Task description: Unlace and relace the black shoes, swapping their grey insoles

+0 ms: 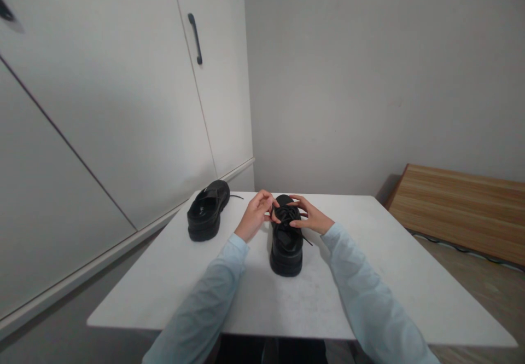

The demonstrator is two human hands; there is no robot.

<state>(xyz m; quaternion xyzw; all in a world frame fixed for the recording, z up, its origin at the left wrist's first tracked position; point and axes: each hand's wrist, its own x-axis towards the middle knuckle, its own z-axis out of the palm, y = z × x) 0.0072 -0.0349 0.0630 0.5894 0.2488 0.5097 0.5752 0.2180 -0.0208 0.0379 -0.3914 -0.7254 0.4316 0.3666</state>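
Note:
A black lace-up shoe (pixel 286 259) stands on the white table, its heel toward me and its toe pointing away. My left hand (pixel 261 209) is at the left side of its lacing, thumb and fingers curled on the black shoelace (pixel 287 214). From the other side my right hand (pixel 310 215) reaches in, with its thumb and fingers bent around the lace over the shoe's tongue. One lace end sticks out at the right, below that hand. The exact grip of the fingertips is hard to see against the black shoe.
A second black shoe (pixel 205 217) stands farther left on the white table (pixel 246 304), a lace trailing from it. White cabinet doors (pixel 123 90) border the left side, and a grey wall (pixel 369 79) rises behind. At right is a wood-grained board (pixel 459 208) with a cable under it.

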